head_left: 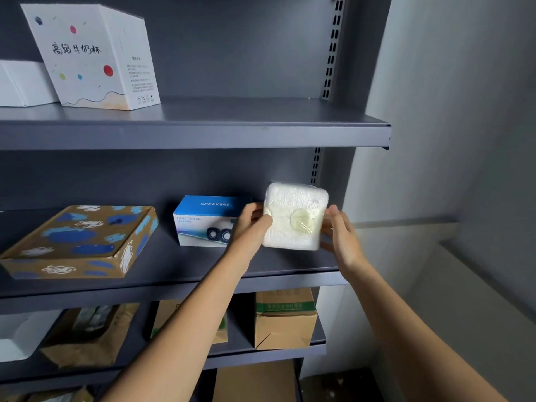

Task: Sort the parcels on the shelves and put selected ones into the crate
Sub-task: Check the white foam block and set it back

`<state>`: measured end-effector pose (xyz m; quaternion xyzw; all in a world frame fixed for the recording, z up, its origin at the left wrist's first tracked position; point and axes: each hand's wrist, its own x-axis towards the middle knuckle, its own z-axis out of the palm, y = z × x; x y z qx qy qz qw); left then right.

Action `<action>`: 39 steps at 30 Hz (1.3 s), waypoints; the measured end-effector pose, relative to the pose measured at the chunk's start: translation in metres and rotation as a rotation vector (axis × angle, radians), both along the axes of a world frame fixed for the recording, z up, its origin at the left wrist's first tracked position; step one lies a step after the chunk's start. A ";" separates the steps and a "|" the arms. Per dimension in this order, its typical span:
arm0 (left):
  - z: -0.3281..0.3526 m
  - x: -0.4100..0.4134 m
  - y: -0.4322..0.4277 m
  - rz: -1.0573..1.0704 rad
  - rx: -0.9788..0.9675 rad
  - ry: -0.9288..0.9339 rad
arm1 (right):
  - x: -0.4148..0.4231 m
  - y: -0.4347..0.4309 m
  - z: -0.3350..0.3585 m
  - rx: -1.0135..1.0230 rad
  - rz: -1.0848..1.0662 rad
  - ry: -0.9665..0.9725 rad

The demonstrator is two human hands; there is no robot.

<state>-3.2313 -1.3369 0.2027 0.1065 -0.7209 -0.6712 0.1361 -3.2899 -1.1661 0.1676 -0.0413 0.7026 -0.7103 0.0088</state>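
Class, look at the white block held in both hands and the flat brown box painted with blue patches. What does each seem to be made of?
The white block looks like foam wrapped in clear glossy film: pebbled surface, shiny wrinkles. The flat brown box painted with blue patches looks like matte cardboard: tan faces, folded edges.

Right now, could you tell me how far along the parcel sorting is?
No crate is in view, so nothing shows as finished. In hand: the left hand and right hand hold a white wrapped foam parcel at the middle shelf. The speakers box, painted cardboard box and white printed box remain shelved.
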 end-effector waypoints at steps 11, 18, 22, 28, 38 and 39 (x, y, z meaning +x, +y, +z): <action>-0.007 -0.003 -0.012 -0.031 0.122 -0.053 | -0.001 0.005 0.012 0.063 0.057 0.024; -0.007 -0.005 -0.016 -0.046 -0.001 0.004 | -0.004 0.004 0.009 0.074 0.111 0.087; 0.001 -0.007 -0.015 -0.013 -0.093 0.012 | -0.004 0.004 0.009 0.113 0.101 0.122; 0.000 -0.012 -0.016 0.050 0.159 -0.039 | -0.004 0.003 0.008 -0.038 0.114 -0.004; -0.014 -0.006 -0.019 -0.034 0.017 0.011 | -0.007 0.000 0.004 -0.060 0.088 0.024; -0.015 -0.005 -0.018 -0.065 -0.002 0.007 | -0.007 0.000 0.004 -0.061 0.085 0.043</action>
